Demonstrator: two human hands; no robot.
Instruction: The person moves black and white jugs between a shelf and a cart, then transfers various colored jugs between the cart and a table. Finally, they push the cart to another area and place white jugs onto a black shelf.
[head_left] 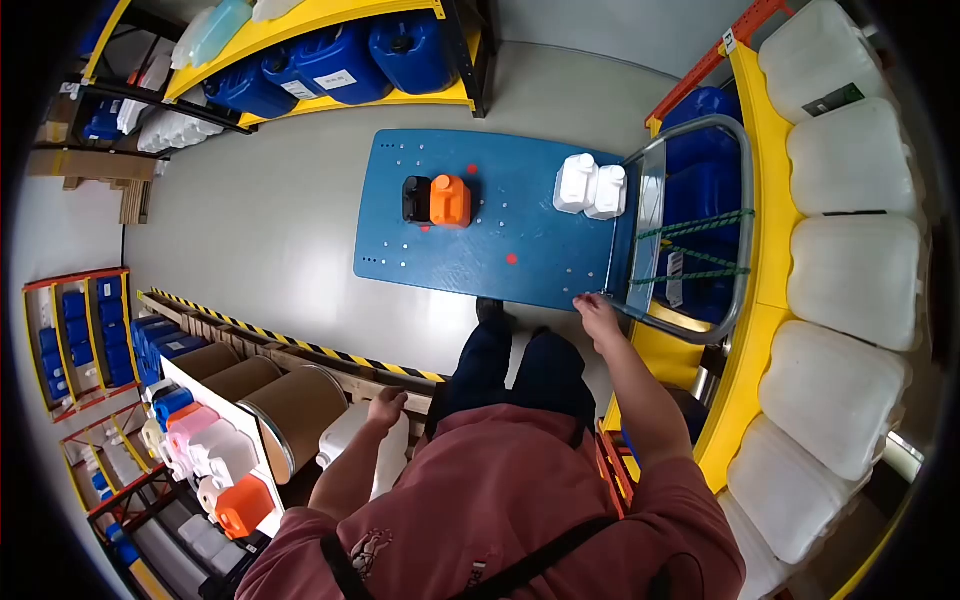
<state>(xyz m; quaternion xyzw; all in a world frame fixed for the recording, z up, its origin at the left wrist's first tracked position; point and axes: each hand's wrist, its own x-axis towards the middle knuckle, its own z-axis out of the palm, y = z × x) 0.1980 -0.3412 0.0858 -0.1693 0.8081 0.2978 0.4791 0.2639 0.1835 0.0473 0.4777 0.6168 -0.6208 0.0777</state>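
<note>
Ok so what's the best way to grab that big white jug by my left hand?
Probably by the moulded top of the white jug, coming from above. It stands low on the floor, and your left hand already rests on its upper edge. The cardboard drum crowds its left side, so a side approach looks awkward.

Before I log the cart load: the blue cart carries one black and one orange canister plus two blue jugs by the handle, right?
Not quite. The head view shows the two jugs by the handle are white, not blue. The black canister and orange canister do sit on the blue cart.
</note>
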